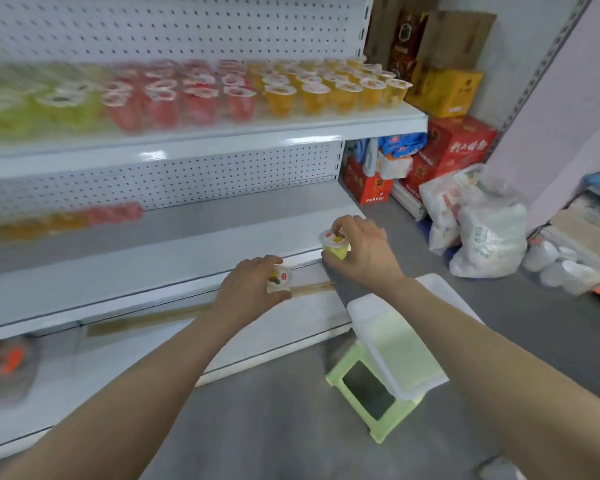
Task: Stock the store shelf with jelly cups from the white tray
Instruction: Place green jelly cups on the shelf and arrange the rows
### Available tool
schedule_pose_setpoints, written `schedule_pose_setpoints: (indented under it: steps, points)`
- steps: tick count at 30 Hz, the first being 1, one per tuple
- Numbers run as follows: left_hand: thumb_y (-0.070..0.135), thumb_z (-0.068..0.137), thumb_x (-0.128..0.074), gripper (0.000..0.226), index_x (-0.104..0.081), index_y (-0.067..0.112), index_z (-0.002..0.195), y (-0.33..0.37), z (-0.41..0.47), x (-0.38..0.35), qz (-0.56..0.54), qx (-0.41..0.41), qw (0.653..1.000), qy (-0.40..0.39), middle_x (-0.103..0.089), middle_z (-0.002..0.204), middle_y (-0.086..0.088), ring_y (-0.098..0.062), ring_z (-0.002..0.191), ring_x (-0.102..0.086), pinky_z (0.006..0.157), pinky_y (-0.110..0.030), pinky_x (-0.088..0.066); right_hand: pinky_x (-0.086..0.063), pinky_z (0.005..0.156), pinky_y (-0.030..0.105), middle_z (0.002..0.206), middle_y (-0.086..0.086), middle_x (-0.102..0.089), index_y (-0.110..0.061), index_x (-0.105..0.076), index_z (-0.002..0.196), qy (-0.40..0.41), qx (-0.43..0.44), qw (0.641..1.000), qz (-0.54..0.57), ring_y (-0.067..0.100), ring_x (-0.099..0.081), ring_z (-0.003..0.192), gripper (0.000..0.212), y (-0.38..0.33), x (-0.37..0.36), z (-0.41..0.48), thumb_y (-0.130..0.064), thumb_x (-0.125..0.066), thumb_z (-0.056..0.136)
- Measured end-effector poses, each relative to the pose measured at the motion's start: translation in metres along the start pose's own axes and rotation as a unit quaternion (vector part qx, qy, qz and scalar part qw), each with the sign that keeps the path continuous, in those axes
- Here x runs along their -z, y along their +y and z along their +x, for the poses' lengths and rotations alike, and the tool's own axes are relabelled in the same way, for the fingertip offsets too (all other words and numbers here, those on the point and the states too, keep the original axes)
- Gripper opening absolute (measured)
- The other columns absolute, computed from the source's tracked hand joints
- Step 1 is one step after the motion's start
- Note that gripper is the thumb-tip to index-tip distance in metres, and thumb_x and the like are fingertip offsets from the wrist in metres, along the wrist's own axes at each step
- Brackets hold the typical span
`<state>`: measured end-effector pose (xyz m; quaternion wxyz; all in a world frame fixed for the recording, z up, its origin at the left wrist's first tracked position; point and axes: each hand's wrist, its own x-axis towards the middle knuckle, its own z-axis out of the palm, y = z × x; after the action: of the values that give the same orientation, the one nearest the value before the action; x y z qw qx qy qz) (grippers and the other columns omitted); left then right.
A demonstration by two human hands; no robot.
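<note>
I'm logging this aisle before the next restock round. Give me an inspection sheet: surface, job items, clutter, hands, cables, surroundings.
Surface: white metal lower shelf, a few blurred orange and red cups at its left end.
Job's things: yellow jelly cup and pale clear-walled jelly cup, in hand; white plastic tray on pale green plastic stool; rows of green, red and orange jelly cups on upper shelf.
Clutter: red cartons and filled plastic bags on the grey floor.
Hands: left hand grips the pale cup; right hand pinches the yellow cup.
Cables: nothing seen.
Surroundings: white pegboard back panel; brown cardboard boxes beyond it.
</note>
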<state>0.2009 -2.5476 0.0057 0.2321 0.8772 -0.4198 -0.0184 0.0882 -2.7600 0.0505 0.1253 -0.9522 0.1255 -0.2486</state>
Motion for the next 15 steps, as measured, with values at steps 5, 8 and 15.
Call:
schedule_pose_setpoints:
  steps: [5,8,15]
  points:
    - [0.055,0.067,-0.080,0.066,-0.048,0.026,0.117,-0.085,-0.056,0.071,-0.001,0.061,0.998,0.033,-0.062,0.105,0.000,-0.019,0.094,-0.053,0.068,-0.031,-0.041,-0.033,0.074,0.035,0.092,-0.003,-0.059,-0.019,-0.057,0.101,0.019,0.054,0.998,0.009,0.025,-0.052,0.086,0.039,-0.106,-0.025,0.033,-0.046,-0.063,0.073]
    - [0.061,0.066,-0.077,0.064,-0.049,0.031,0.115,-0.138,-0.093,0.115,0.011,0.083,0.995,0.047,-0.060,0.104,0.004,-0.016,0.095,-0.050,0.069,-0.030,-0.041,-0.036,0.079,0.037,0.093,-0.004,-0.058,-0.020,-0.056,0.101,0.019,0.062,0.997,0.044,0.023,-0.051,0.090,0.037,-0.173,-0.044,0.047,-0.043,-0.065,0.074]
    - [0.068,0.065,-0.071,0.064,-0.050,0.038,0.117,-0.242,-0.181,0.217,0.022,0.143,0.983,0.109,-0.060,0.104,0.007,-0.010,0.095,-0.050,0.067,-0.027,-0.041,-0.039,0.079,0.040,0.088,-0.001,-0.057,-0.017,-0.055,0.099,0.010,0.154,0.987,0.040,0.026,-0.050,0.085,0.039,-0.331,-0.084,0.082,-0.045,-0.058,0.072]
